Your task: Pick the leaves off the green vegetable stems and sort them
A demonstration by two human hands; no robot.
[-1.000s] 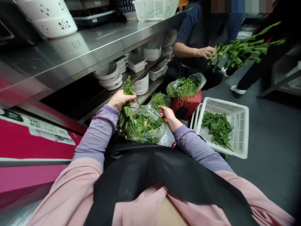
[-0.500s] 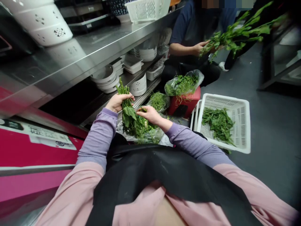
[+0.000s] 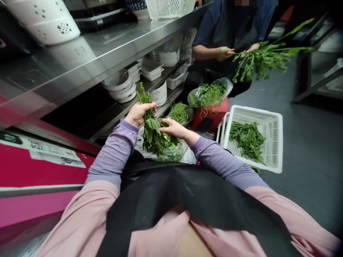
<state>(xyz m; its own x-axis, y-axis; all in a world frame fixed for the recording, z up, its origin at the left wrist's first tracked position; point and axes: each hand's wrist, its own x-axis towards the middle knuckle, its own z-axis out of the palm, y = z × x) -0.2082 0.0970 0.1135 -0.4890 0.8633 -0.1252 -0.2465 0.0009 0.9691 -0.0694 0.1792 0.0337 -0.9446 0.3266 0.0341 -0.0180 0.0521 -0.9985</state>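
My left hand (image 3: 139,112) is closed around a bunch of leafy greens (image 3: 152,131), its cut stems pointing up and its leaves hanging down. Close beside the leaves, my right hand (image 3: 174,129) is pinched on a green sprig (image 3: 164,123), partly hidden by the fingers. Below both hands, more greens lie in a clear plastic bag (image 3: 182,150). To the right stands a white slotted basket (image 3: 276,142) with a heap of picked greens (image 3: 249,139) in it.
A red stool (image 3: 222,110) carries a bag of thin greens (image 3: 210,94); another bag (image 3: 180,112) lies beside it. Opposite, a co-worker's hands (image 3: 226,53) hold long leafy stems (image 3: 264,62). A steel counter (image 3: 112,53) with white bowls (image 3: 122,85) beneath runs along the left.
My hands have shifted slightly right with the bunch; the right hand remains pinched near its leaves. The co-worker's hands have moved apart and their stems hang lower.
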